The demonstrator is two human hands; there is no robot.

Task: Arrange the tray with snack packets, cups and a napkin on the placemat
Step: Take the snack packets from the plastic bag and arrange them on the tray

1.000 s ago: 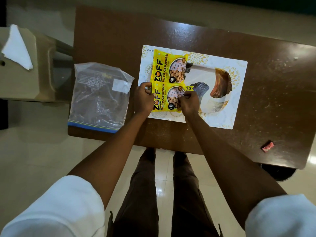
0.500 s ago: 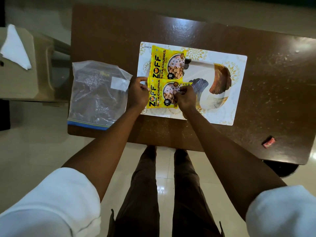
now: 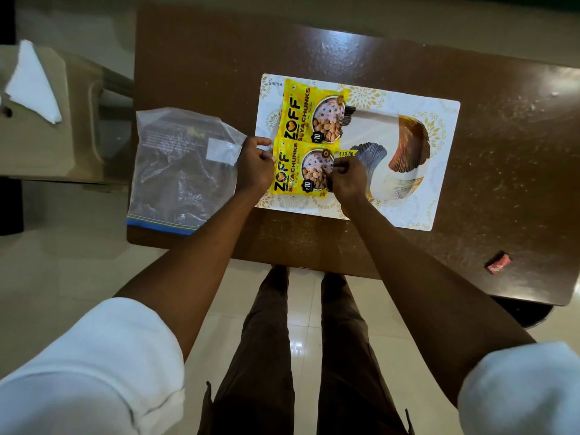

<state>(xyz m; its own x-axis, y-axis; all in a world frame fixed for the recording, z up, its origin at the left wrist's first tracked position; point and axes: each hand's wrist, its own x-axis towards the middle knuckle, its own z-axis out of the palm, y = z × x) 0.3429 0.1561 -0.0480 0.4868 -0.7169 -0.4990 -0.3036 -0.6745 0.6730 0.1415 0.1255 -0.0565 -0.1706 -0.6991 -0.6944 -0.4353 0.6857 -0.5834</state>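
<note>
1. I see the white napkin point(image 3: 31, 84) far left on a beige stand point(image 3: 72, 136), well apart from the table point(image 3: 314, 243).
2. The clear plastic bag point(image 3: 182, 171) lies along the table's left edge, with its blue end at the near rim.
3. The left hand point(image 3: 255, 166) pinches the left edge of the near snack packet point(image 3: 290, 172).
4. The far snack packet point(image 3: 309, 113) lies just beyond it; both sit on the left end of the placemat point(image 3: 439, 183).
5. The right hand point(image 3: 348, 180) pinches the near packet's right edge.
6. The placemat's right half is open; a red wrapper point(image 3: 498, 262) sits near the table's near right edge.
</note>
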